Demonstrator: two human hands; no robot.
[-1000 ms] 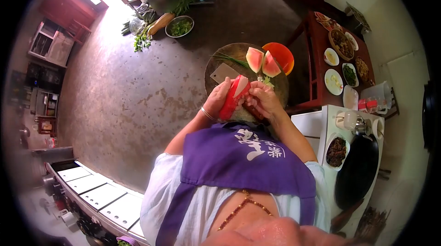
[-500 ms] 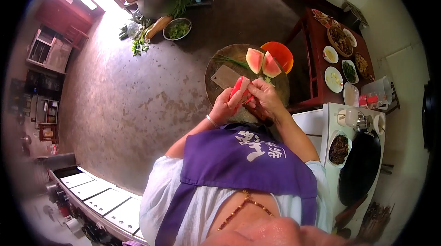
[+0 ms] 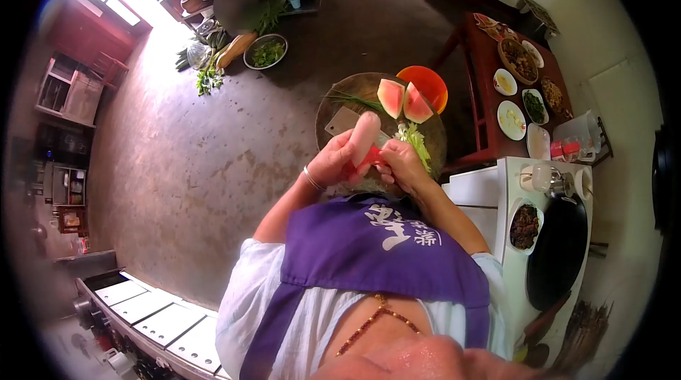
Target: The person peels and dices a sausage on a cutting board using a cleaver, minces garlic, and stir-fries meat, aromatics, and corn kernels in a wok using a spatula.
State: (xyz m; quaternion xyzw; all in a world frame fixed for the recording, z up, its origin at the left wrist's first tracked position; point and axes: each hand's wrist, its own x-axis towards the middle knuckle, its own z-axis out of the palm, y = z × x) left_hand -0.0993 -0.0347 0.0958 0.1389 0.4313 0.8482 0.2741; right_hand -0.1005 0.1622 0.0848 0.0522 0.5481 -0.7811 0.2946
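Observation:
My left hand point(image 3: 332, 160) is wrapped around a thick pink sausage point(image 3: 366, 132), whose bare rounded end points up and away from me. Bright red casing point(image 3: 373, 157) hangs loose around its lower part. The fingers of my right hand point(image 3: 406, 166) pinch that casing, close beside the left hand. Beneath both hands is a round wooden chopping board point(image 3: 328, 100). On it lie a cleaver point(image 3: 342, 120), partly covered by the sausage, some thin green stalks point(image 3: 362, 101), two watermelon wedges point(image 3: 391, 98) and pale leafy celery point(image 3: 417, 143).
An orange bucket point(image 3: 434, 88) stands behind the board. At right, a dark red table point(image 3: 479, 100) bears several dishes, beside a white stove point(image 3: 509, 174) with a black wok point(image 3: 557, 256). A bowl of greens point(image 3: 267, 52) and other vegetables sit on the floor.
More of the pink sausage is bare, and the red casing has come down toward its lower part. My right hand has moved slightly down, uncovering the celery.

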